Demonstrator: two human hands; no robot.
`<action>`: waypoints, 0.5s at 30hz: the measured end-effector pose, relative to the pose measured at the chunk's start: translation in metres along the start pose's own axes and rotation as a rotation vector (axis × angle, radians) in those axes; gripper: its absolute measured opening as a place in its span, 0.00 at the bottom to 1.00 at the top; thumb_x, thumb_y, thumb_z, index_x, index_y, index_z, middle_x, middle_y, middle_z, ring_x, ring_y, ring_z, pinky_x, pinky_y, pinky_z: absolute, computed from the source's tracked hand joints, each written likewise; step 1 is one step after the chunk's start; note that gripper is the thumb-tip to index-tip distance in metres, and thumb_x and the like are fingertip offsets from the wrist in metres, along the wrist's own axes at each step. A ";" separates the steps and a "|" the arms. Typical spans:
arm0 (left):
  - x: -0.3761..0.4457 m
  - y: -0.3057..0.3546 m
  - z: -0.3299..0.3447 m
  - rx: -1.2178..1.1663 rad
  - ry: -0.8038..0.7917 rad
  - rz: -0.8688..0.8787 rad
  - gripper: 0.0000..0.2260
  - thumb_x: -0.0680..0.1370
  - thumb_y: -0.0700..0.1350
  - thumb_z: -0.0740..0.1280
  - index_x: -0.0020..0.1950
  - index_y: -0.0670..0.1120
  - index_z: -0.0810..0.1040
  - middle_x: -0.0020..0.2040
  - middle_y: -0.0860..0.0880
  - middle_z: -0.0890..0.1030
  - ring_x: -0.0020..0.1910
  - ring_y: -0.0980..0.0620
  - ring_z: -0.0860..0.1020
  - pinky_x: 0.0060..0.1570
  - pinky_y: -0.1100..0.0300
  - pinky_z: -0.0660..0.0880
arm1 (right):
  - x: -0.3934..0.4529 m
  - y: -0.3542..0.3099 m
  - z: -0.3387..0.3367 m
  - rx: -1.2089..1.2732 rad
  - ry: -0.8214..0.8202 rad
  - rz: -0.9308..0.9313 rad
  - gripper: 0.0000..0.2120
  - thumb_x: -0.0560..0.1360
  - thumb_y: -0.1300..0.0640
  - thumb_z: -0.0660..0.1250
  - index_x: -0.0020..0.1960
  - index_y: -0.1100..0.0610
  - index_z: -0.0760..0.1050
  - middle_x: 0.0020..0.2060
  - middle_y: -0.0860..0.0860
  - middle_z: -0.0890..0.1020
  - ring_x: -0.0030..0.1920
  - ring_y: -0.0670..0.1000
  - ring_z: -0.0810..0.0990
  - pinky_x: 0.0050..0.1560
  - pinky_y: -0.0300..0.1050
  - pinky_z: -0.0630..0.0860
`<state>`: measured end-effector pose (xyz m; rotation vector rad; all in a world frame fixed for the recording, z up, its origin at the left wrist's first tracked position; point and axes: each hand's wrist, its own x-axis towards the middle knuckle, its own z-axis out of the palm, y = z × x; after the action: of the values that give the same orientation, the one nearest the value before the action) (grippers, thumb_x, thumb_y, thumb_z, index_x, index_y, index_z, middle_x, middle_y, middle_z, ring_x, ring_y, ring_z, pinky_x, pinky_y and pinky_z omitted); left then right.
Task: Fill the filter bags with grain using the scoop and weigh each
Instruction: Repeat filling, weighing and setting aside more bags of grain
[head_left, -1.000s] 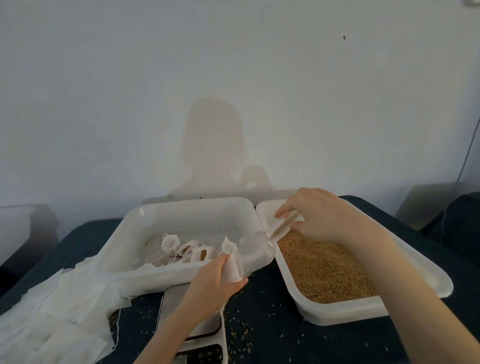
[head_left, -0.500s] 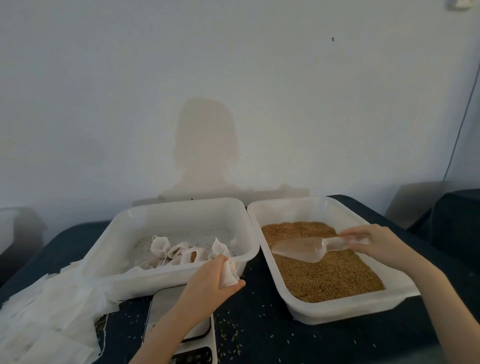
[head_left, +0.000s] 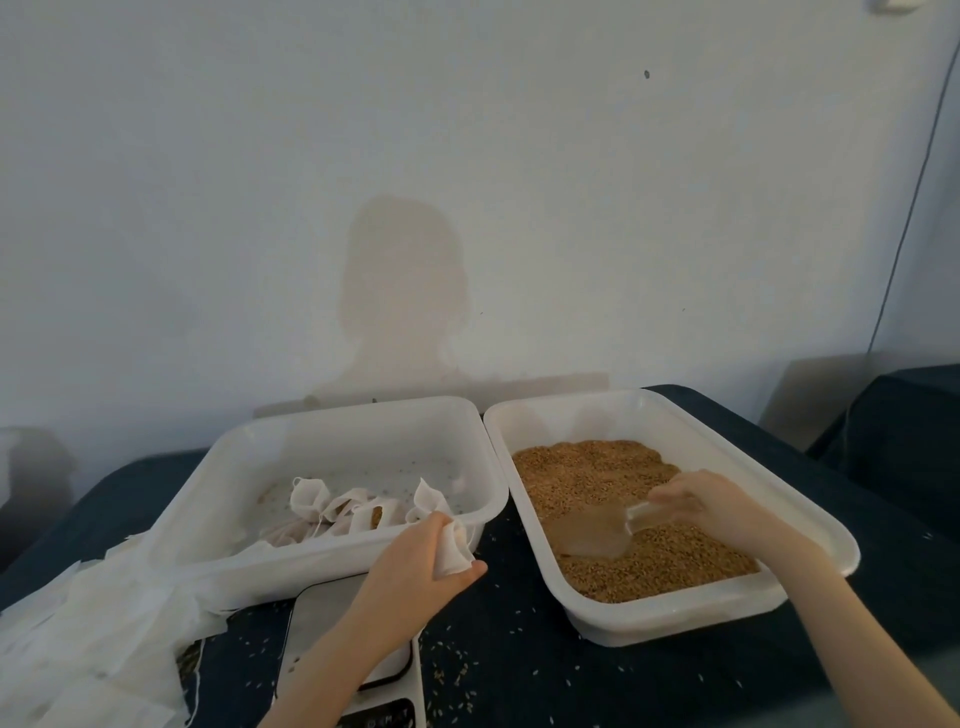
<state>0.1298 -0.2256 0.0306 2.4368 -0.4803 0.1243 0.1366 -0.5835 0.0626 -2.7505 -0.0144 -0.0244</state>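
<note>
At the lower left of the frame a heap of empty filter bags (head_left: 88, 644) is spilling over the worktop (head_left: 519, 675) edge, loose enough to be slipping off if brushed. Just right of it, the left tray (head_left: 332, 431) is holding a few filled bags (head_left: 337, 512) lying against one another; any that are not closed could be leaking into the tray. Below it the scale (head_left: 358, 675) is lying partly under the left forearm, and an arm resting there would be spoiling the reading. The left hand (head_left: 415, 566) is pinching a crumpled filter bag (head_left: 454, 543) above the gap between the trays, its grip closed on the paper; the mouth is looking squashed, so grain poured now would likely be missing it and joining the scattered kernels (head_left: 457, 670) already dotting the dark cloth. In the right tray (head_left: 675, 415) the grain (head_left: 597, 467) is lying deep. The right hand (head_left: 722, 506) is holding the clear scoop (head_left: 597, 530) by its handle, grip closed around it, with the bowl lying on the grain at centre right. An overfull scoop carried across the gap would be shedding grain, and the thin bag might be tearing or slipping from a two-finger pinch under the load.
</note>
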 end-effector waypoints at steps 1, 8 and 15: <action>0.000 0.000 -0.001 -0.001 -0.003 0.000 0.15 0.68 0.67 0.64 0.46 0.64 0.62 0.44 0.59 0.74 0.41 0.63 0.75 0.34 0.70 0.68 | -0.002 0.004 0.002 0.019 0.005 -0.005 0.13 0.78 0.59 0.65 0.60 0.48 0.77 0.52 0.47 0.80 0.50 0.47 0.78 0.55 0.41 0.74; -0.002 0.001 -0.002 -0.011 0.012 0.000 0.14 0.70 0.64 0.66 0.46 0.62 0.63 0.43 0.58 0.75 0.40 0.62 0.75 0.34 0.70 0.67 | -0.010 0.017 -0.001 0.216 0.077 -0.018 0.17 0.76 0.58 0.67 0.57 0.37 0.72 0.55 0.39 0.78 0.53 0.39 0.75 0.60 0.42 0.71; 0.000 -0.003 -0.001 -0.021 0.023 -0.015 0.15 0.69 0.65 0.65 0.48 0.62 0.64 0.43 0.58 0.75 0.40 0.62 0.75 0.34 0.69 0.67 | -0.015 -0.006 -0.020 0.342 0.080 -0.122 0.17 0.75 0.60 0.68 0.57 0.39 0.76 0.50 0.37 0.82 0.50 0.39 0.79 0.48 0.34 0.72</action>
<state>0.1305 -0.2229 0.0299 2.4157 -0.4508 0.1399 0.1208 -0.5859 0.0832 -2.4013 -0.1505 -0.1514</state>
